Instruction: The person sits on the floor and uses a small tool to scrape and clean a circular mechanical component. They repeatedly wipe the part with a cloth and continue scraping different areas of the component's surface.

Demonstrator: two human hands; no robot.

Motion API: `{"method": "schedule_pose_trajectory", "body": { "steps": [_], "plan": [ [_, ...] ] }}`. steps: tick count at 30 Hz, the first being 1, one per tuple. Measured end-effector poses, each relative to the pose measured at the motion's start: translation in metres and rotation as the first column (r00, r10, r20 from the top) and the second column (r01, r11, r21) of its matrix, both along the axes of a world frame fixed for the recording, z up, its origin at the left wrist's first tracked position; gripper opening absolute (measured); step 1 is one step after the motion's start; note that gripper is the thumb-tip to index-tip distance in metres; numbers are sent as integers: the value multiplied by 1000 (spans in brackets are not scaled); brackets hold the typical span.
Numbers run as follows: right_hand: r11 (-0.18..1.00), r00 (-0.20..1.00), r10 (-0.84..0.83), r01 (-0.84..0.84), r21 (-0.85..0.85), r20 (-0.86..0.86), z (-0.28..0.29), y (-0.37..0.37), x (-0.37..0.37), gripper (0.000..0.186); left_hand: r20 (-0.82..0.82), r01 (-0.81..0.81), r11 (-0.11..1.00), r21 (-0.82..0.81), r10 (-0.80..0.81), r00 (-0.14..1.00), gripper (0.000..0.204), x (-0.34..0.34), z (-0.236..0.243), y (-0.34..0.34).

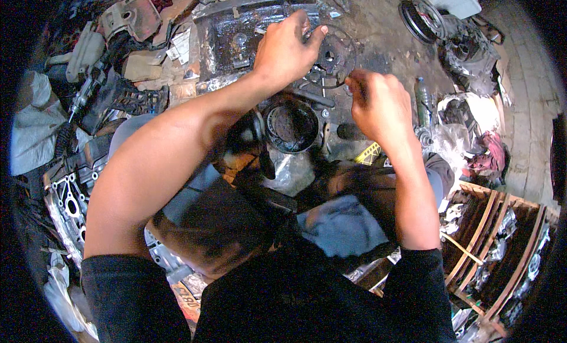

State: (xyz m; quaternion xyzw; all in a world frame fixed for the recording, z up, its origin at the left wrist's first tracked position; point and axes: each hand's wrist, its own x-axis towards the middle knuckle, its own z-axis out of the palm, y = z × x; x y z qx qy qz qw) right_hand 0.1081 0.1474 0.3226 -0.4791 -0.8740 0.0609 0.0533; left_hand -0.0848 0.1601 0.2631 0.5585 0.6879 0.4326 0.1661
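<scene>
My left hand (283, 50) is closed with its thumb and fingertips at the upper left edge of a thin dark ring (353, 58). My right hand (379, 106) pinches the same ring at its lower right. A dark metal plate with holes (333, 62) shows inside the ring, partly hidden by my left hand. Below my hands sits a round black container (292, 125) with dirty, dark contents. Short tools and a dark bar (310, 96) lie around it.
A greasy metal housing (218, 36) lies behind. Engine parts (71, 207) crowd the left side. A plastic bottle (424, 101), black rings (413, 24), a white jug (455, 0), bunched rags (487, 151) and a wooden slatted crate (490, 248) with metal parts are on the right.
</scene>
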Motion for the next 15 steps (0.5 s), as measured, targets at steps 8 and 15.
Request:
{"method": "schedule_pose_trajectory", "body": {
  "steps": [8, 15],
  "plan": [
    [995, 995, 91, -93, 37, 40, -7, -3, -9, 18, -2, -12, 998, 55, 12, 1000, 41, 3, -3, 0],
    [998, 998, 66, -66, 9, 6, -8, -3, -8, 13, -21, -14, 983, 185, 18, 1000, 43, 0, -12, 5]
  ]
}}
